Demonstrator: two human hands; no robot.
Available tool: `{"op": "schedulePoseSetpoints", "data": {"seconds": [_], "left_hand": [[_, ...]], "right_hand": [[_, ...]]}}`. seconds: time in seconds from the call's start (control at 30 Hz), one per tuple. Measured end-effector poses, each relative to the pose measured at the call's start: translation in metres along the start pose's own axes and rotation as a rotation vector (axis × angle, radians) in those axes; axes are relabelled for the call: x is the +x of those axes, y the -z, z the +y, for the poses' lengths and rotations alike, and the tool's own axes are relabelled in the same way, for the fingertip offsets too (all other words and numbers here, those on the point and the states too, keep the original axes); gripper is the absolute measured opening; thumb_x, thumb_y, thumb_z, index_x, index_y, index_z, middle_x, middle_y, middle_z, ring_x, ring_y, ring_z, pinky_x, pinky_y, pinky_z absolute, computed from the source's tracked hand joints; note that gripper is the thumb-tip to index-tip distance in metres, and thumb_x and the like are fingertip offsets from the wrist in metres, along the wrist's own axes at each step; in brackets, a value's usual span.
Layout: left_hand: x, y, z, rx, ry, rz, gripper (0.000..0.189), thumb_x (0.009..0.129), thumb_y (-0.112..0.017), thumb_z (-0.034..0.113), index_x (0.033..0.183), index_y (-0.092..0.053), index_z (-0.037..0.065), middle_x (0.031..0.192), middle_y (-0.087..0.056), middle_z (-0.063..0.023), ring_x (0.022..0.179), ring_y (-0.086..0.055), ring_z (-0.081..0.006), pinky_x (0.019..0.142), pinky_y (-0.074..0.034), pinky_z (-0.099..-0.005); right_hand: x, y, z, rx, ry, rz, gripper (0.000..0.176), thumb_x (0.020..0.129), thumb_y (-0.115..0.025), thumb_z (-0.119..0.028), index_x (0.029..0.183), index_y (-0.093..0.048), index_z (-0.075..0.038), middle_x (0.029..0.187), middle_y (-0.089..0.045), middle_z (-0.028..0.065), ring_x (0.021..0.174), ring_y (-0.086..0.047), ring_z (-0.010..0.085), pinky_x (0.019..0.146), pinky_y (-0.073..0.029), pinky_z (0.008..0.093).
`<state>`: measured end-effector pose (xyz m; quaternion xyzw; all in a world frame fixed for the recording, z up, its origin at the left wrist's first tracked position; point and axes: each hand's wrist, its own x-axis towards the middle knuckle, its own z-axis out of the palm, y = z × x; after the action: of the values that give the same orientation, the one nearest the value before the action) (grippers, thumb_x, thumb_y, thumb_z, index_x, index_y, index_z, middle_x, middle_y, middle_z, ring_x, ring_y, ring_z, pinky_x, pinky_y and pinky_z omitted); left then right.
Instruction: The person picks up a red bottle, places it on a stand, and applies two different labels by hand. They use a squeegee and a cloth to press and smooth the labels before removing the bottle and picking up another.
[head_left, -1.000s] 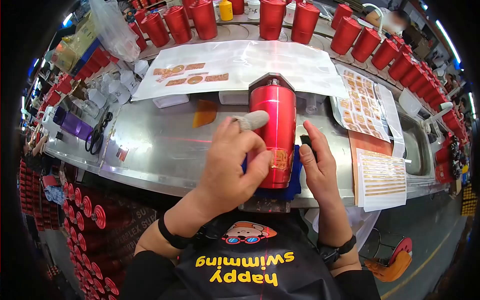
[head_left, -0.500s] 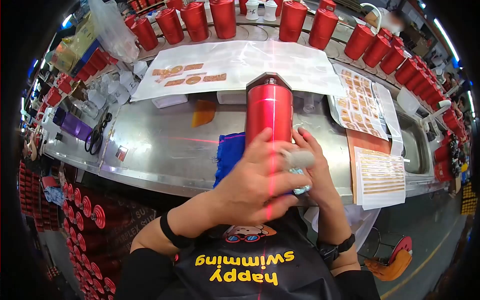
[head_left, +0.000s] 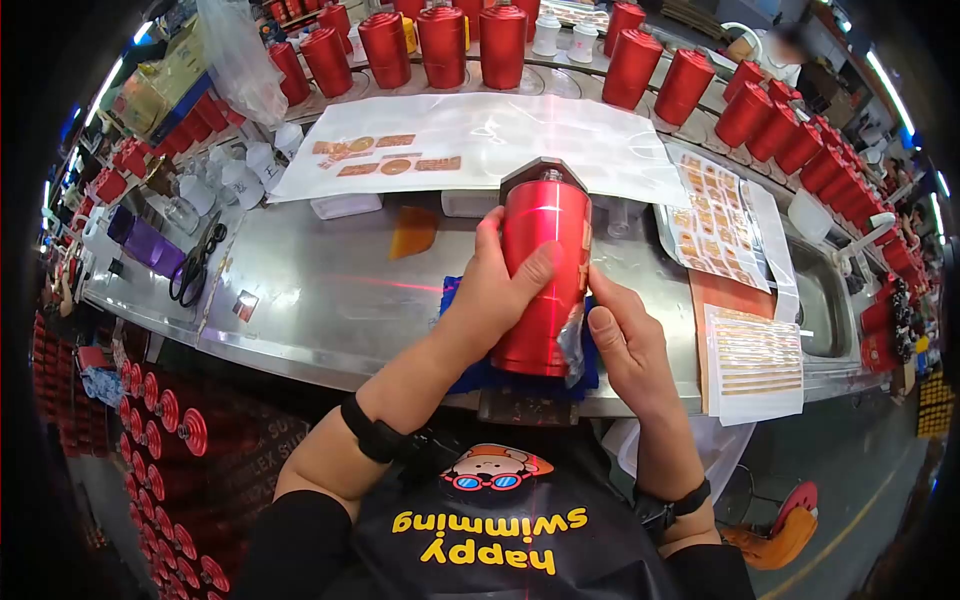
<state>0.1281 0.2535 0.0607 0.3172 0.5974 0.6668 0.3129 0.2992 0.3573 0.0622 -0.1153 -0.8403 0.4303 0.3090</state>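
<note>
At the near edge of the steel table (head_left: 320, 290), a red tumbler (head_left: 540, 270) lies on its side on a blue cloth (head_left: 590, 375), its top end pointing away from the person. The left hand (head_left: 495, 295) is clamped on the tumbler's left flank, thumb laid across the upper side. The right hand (head_left: 625, 345) sits against the tumbler's lower right, its thumb and fingers closed on a scrap of clear film (head_left: 572, 340) that touches the red wall. Beyond the tumbler a large clear sheet (head_left: 500, 135) carrying a few gold decals is spread out. To the right lie a decal sheet (head_left: 715, 215) and a sheet of gold strips (head_left: 755, 360). Scissors (head_left: 190, 270) rest well off to the left, and a row of red tumblers (head_left: 440, 45) stands along the far side.
</note>
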Motion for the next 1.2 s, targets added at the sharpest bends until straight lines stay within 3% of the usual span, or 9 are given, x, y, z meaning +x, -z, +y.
{"op": "schedulePoseSetpoints", "data": {"seconds": [0.13, 0.37, 0.4, 0.6, 0.77, 0.83, 0.97, 1.13, 1.2], "left_hand": [[-0.014, 0.007, 0.029, -0.381, 0.245, -0.153, 0.088, 0.089, -0.070, 0.041, 0.149, -0.023, -0.002, 0.131, -0.054, -0.0191, 0.117, -0.058, -0.0246, 0.098, -0.049, -0.0357], [-0.046, -0.005, 0.052, -0.301, 0.058, -0.349, 0.098, 0.078, -0.078, 0.038, 0.151, -0.024, 0.000, 0.142, -0.044, -0.0162, 0.127, -0.051, -0.0240, 0.106, -0.042, -0.0366], [-0.045, -0.003, 0.052, -0.288, 0.058, -0.374, 0.102, 0.076, -0.080, 0.035, 0.153, -0.023, 0.000, 0.143, -0.044, -0.0166, 0.130, -0.049, -0.0249, 0.108, -0.040, -0.0364], [-0.037, -0.019, 0.062, -0.001, -0.102, -0.537, 0.105, 0.072, -0.080, 0.028, 0.155, -0.021, 0.000, 0.145, -0.044, -0.0174, 0.131, -0.048, -0.0250, 0.109, -0.037, -0.0352], [-0.015, -0.067, 0.079, 0.087, -0.327, -0.657, 0.106, 0.076, -0.080, 0.032, 0.156, -0.018, 0.000, 0.145, -0.044, -0.0206, 0.132, -0.046, -0.0262, 0.109, -0.036, -0.0363], [0.000, -0.070, 0.084, 0.302, -0.619, -0.583, 0.106, 0.077, -0.080, 0.033, 0.156, -0.017, 0.001, 0.147, -0.042, -0.0193, 0.132, -0.045, -0.0290, 0.106, -0.037, -0.0405], [-0.004, -0.045, 0.086, 0.217, -0.489, -0.344, 0.105, 0.076, -0.077, 0.045, 0.155, -0.022, 0.001, 0.152, -0.037, -0.0174, 0.134, -0.045, -0.0298, 0.106, -0.038, -0.0413], [-0.019, -0.002, 0.076, 0.316, -0.463, -0.153, 0.104, 0.081, -0.071, 0.058, 0.153, -0.025, -0.002, 0.154, -0.035, -0.0174, 0.132, -0.048, -0.0302, 0.106, -0.039, -0.0410], [-0.025, 0.013, 0.069, 0.358, -0.461, -0.085, 0.101, 0.083, -0.070, 0.056, 0.152, -0.025, -0.002, 0.153, -0.035, -0.0178, 0.132, -0.048, -0.0298, 0.106, -0.039, -0.0409]], "right_hand": [[0.004, 0.023, -0.022, 0.109, -0.044, -0.015, 0.048, 0.100, -0.059, -0.022, 0.140, -0.050, 0.001, 0.125, -0.063, 0.0164, 0.105, -0.062, 0.0229, 0.092, -0.048, 0.0341], [0.044, 0.050, -0.040, 0.222, -0.045, 0.016, 0.046, 0.094, -0.069, -0.032, 0.125, -0.059, 0.000, 0.091, -0.063, 0.0039, 0.068, -0.054, 0.0050, 0.061, -0.045, 0.0218], [0.044, 0.062, -0.048, 0.177, -0.160, -0.081, 0.038, 0.099, -0.063, -0.028, 0.125, -0.057, -0.001, 0.102, -0.059, 0.0004, 0.087, -0.056, 0.0056, 0.073, -0.047, 0.0219], [0.035, 0.096, -0.053, 0.053, -0.077, -0.189, 0.017, 0.097, -0.064, -0.018, 0.098, -0.063, 0.000, 0.093, -0.061, 0.0017, 0.080, -0.055, 0.0053, 0.067, -0.044, 0.0210], [0.027, 0.143, -0.056, 0.188, 0.124, 0.144, 0.016, 0.093, -0.068, -0.011, 0.083, -0.066, 0.001, 0.088, -0.064, 0.0030, 0.073, -0.056, 0.0079, 0.064, -0.045, 0.0236], [0.018, 0.185, -0.061, 0.041, 0.069, 0.278, 0.017, 0.095, -0.067, -0.013, 0.086, -0.067, 0.001, 0.085, -0.062, 0.0013, 0.072, -0.054, 0.0054, 0.063, -0.043, 0.0219], [0.002, 0.282, -0.036, -0.134, -0.071, 0.666, 0.020, 0.097, -0.065, -0.018, 0.089, -0.069, 0.001, 0.077, -0.059, -0.0030, 0.072, -0.050, 0.0014, 0.059, -0.040, 0.0200], [-0.010, 0.396, 0.052, -1.280, 0.130, 0.633, 0.028, 0.093, -0.067, -0.024, 0.078, -0.065, -0.001, 0.077, -0.062, 0.0091, 0.068, -0.062, 0.0252, 0.063, -0.049, 0.0356], [-0.016, 0.424, 0.106, -1.368, -0.008, 0.640, 0.029, 0.092, -0.065, -0.027, 0.078, -0.064, -0.002, 0.083, -0.062, 0.0133, 0.075, -0.062, 0.0345, 0.068, -0.050, 0.0427]]}}
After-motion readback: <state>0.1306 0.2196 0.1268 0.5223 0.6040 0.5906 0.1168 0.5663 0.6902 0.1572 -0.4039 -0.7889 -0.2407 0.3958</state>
